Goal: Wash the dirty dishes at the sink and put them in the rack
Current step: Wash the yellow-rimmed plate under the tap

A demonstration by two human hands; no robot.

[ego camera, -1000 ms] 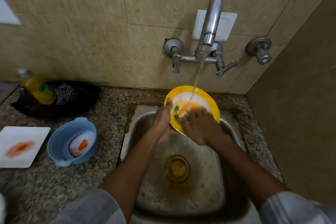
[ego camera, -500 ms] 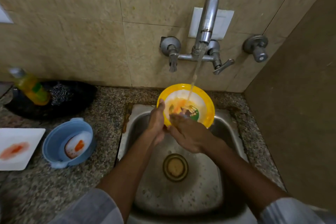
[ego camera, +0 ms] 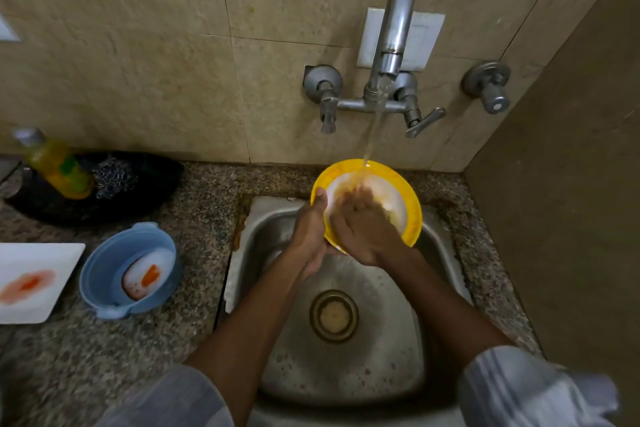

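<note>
Left hand grips the left rim of the round yellow-rimmed plate with white centre, thumb over the edge. Right hand lies flat, fingers spread, on the plate's face. Plate is tilted over the steel sink, under the water stream from the wall-mounted chrome tap. Blue plastic bowl and white square plate sit on the granite counter, well left.

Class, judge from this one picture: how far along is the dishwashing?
Done: nothing visibly; no rack is in view. In hand: the left hand holds the yellow plate under the running tap while the right hand rubs it. Left: the stained white plate and blue bowl on the counter.
</note>
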